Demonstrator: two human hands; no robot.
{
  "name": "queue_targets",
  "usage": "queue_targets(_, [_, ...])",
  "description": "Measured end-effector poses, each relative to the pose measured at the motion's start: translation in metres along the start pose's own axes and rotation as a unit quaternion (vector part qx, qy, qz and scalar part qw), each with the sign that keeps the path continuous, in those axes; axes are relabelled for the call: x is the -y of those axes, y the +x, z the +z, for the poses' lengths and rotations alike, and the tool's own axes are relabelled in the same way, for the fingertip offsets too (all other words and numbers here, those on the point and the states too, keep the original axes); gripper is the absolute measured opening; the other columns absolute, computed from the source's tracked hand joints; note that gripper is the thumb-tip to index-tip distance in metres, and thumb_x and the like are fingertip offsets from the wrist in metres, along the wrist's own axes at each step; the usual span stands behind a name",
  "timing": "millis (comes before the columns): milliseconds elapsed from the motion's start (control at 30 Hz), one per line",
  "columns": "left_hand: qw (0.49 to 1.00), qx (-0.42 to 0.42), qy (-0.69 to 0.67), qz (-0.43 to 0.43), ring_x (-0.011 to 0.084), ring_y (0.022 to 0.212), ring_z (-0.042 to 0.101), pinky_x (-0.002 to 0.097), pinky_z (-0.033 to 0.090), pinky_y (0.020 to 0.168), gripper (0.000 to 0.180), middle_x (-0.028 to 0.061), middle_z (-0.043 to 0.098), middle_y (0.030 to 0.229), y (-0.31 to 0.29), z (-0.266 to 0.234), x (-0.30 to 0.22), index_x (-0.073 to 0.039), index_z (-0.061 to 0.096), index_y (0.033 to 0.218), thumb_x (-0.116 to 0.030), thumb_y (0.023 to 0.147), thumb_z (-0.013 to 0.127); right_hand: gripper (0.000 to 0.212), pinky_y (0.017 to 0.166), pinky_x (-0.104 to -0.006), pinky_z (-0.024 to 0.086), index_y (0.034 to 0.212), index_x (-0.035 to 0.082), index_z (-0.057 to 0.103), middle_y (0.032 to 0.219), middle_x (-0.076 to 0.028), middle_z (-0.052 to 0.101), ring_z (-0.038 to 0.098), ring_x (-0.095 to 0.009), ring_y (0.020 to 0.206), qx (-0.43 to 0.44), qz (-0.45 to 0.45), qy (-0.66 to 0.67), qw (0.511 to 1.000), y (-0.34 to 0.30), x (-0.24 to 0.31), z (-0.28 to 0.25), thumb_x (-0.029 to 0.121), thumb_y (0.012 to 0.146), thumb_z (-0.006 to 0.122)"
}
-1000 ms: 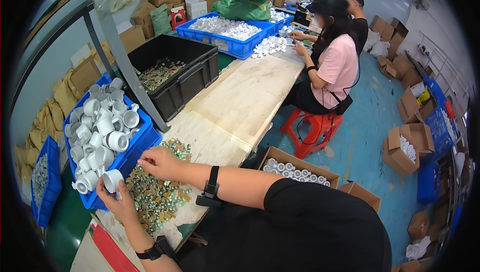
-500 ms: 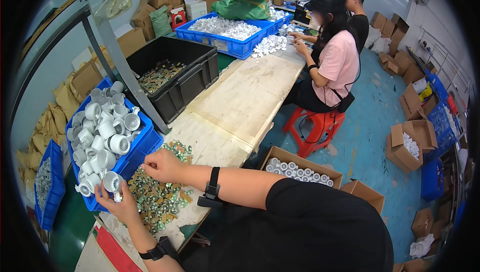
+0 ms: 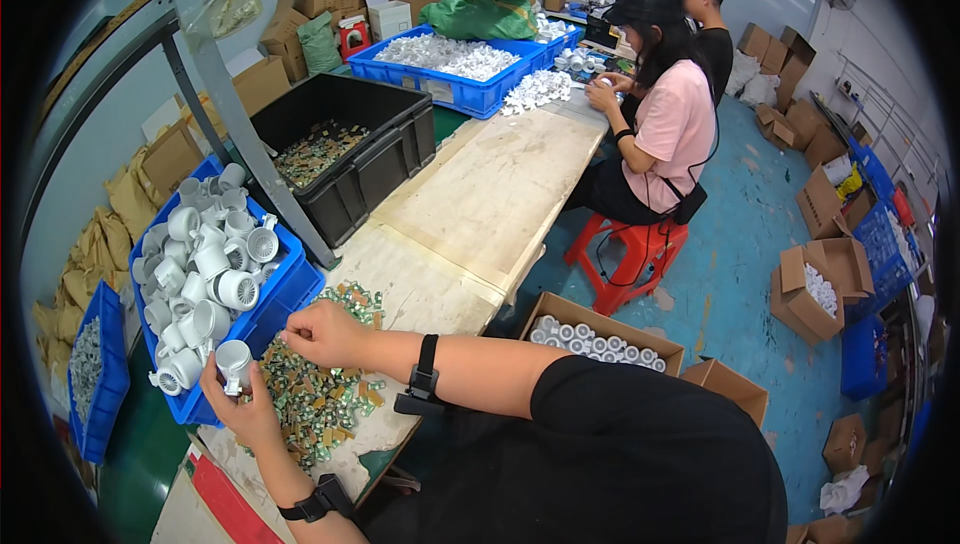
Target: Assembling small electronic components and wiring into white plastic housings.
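Note:
My left hand (image 3: 245, 412) grips a white plastic cup-shaped housing (image 3: 234, 362) by its lower part. Its round opening faces up, and a small tab projects below. Just to the right, my right hand (image 3: 325, 334) is closed with thumb and fingertips pinched together. What they hold, if anything, is too small to make out. Below that hand spreads a pile of small green and tan circuit boards (image 3: 325, 404) on the table. A blue crate (image 3: 283, 294) heaped with similar white housings (image 3: 205, 259) stands next to my left hand.
Behind the pile stands a black bin (image 3: 375, 169) with more circuit boards inside. A metal post (image 3: 215, 94) rises between it and the blue crate. Farther along the table (image 3: 470, 194), a seated co-worker (image 3: 670, 124) handles a white part near blue trays (image 3: 455, 94) of small white pieces.
The housing in my left hand has turned, so its vented end no longer faces me and its opening points up. My right hand has hardly moved. The co-worker's hands have shifted slightly.

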State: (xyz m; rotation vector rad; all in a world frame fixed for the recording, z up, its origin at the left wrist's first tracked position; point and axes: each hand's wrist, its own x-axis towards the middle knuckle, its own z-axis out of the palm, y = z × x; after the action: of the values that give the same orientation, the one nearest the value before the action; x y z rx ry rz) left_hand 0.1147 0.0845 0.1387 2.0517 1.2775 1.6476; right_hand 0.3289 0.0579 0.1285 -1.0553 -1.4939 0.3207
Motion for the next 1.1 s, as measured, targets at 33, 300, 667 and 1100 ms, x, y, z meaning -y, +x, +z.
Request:
queue_targets(33, [1.000,0.002,-0.010,-0.010,0.0266,0.119,0.059,0.0387,0.051,0.099,0.059,0.0146,0.056,0.139,0.000,0.001,-0.003,-0.002,0.056,0.141,-0.008,0.088,0.081,0.026,0.052,-0.0410,0.045,0.072,0.003,0.064,0.059,-0.014,0.060,0.059,-0.031,0.052,0.000,-0.006,0.003,1.000,0.000,-0.001,0.001,0.019,0.092,0.071])
queue_targets(300, [1.000,0.024,-0.010,-0.011,0.0268,0.118,0.059,0.0385,0.051,0.099,0.060,0.0146,0.056,0.136,-0.001,0.001,0.002,-0.002,0.057,0.140,-0.005,0.086,0.082,0.028,0.053,-0.0423,0.046,0.072,0.003,0.064,0.059,-0.014,0.059,0.060,-0.032,0.054,0.017,0.003,-0.003,1.000,-0.001,0.000,0.001,0.020,0.092,0.070])
queue_targets(667, [1.000,0.025,0.004,0.007,0.0287,0.117,0.060,0.0391,0.049,0.101,0.060,0.0162,0.057,0.134,-0.001,0.002,0.003,-0.001,0.057,0.139,-0.006,0.084,0.082,0.029,0.053,-0.0413,0.046,0.072,0.002,0.063,0.059,-0.014,0.060,0.060,-0.030,0.053,0.022,0.012,0.000,1.000,-0.002,-0.001,0.002,0.020,0.093,0.070])
queue_targets(1100, [0.998,0.055,-0.028,0.000,0.0220,0.112,0.065,0.0304,0.057,0.077,0.054,0.0141,0.062,0.130,-0.004,0.002,0.010,-0.003,0.055,0.140,-0.013,0.092,0.077,0.029,0.053,-0.0420,0.046,0.070,0.002,0.063,0.058,-0.014,0.059,0.059,-0.032,0.052,0.014,-0.003,0.000,1.000,0.000,0.000,-0.001,0.020,0.092,0.070])
